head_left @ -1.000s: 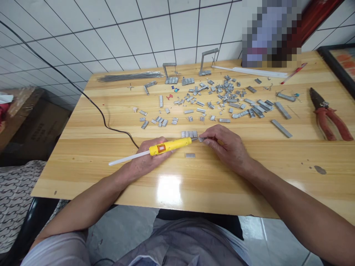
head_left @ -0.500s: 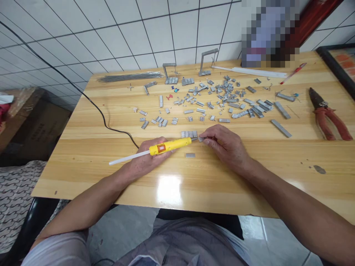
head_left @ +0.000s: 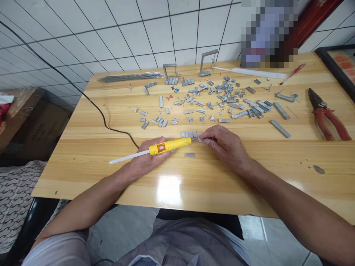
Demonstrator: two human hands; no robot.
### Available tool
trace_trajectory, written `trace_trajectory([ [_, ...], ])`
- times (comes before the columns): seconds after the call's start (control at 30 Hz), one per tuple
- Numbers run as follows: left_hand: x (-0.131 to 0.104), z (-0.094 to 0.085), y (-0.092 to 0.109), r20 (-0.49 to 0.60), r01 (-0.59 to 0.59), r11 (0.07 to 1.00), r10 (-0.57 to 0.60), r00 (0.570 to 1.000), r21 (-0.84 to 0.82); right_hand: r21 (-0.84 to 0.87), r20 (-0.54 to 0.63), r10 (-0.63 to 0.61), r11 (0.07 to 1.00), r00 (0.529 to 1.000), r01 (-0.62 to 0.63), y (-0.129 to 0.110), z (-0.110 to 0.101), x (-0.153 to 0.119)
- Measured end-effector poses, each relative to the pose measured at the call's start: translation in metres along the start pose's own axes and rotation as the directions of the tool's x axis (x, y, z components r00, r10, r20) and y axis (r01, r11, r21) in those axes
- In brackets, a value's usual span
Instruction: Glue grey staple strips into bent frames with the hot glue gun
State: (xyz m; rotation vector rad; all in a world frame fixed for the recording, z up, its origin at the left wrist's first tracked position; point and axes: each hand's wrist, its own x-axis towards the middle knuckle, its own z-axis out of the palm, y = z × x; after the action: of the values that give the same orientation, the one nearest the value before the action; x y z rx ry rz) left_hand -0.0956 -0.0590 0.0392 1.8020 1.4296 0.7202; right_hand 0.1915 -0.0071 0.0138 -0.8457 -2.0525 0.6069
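Note:
My left hand (head_left: 151, 157) is wrapped round a yellow hot glue gun (head_left: 177, 144), with a white glue stick (head_left: 129, 157) poking out of its back end. The nozzle points right, at a small grey metal piece (head_left: 200, 139) pinched between the thumb and fingertips of my right hand (head_left: 223, 145). Nozzle and piece look to be touching. Just behind the nozzle lies a short joined row of grey metal pieces (head_left: 189, 134). Nearer me, a single flat grey strip (head_left: 190, 155) rests on the wooden table (head_left: 210, 184).
Scattered grey staple-like pieces (head_left: 227, 88) cover the table's middle. Two hook-shaped metal stands (head_left: 208, 55) rise at the back, near a bundle of thin wires (head_left: 130, 77). Red-handled pliers (head_left: 323, 114) lie at right. A black cord (head_left: 94, 105) runs in from the left.
The nozzle and the metal piece in my right hand have come slightly closer together. Otherwise both hands stay nearly still.

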Motion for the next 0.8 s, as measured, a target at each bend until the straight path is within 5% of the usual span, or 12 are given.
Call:
trace_trajectory([
  [0.8,-0.0004,0.0013,-0.0004,-0.009,0.017,1.000,-0.017,1.000,-0.001,-0.013,-0.008,-0.022,1.000,1.000,0.022,0.0005,0.0001,-0.0003],
])
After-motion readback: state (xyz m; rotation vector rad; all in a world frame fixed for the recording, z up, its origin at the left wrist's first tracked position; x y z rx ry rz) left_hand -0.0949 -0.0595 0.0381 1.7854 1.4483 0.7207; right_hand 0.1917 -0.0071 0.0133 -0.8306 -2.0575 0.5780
